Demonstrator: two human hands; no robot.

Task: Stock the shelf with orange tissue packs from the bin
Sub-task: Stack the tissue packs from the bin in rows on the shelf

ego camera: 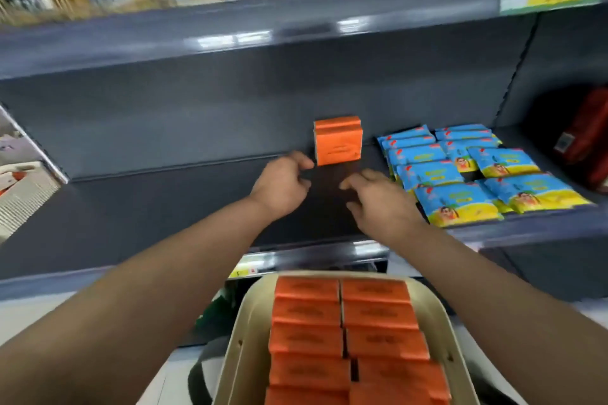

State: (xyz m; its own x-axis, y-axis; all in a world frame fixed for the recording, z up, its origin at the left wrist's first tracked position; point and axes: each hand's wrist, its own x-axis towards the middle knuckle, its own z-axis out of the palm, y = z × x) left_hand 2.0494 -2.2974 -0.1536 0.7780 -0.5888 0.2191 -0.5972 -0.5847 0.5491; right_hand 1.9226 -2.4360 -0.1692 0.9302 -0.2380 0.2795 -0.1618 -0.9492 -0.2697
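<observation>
Dark grey metal store shelf [164, 207], deck and back panel, viewed from the front. Below its front lip, beige plastic bin [243, 332] packed with two rows of orange rectangular tissue packs [342, 339]. At right on the deck, overlapping rows of blue-and-yellow plastic-wrapped packets [477, 174]; beyond them, red fabric bag [589, 141]. Over the middle of the deck, left hand [283, 184] and right hand [381, 200], both empty, fingers loosely bent, grasping nothing. Near the back panel, standing orange tissue pack [338, 141], upright, just beyond the left fingertips, contact not discernible; apart from the right hand, left of the blue packets.
</observation>
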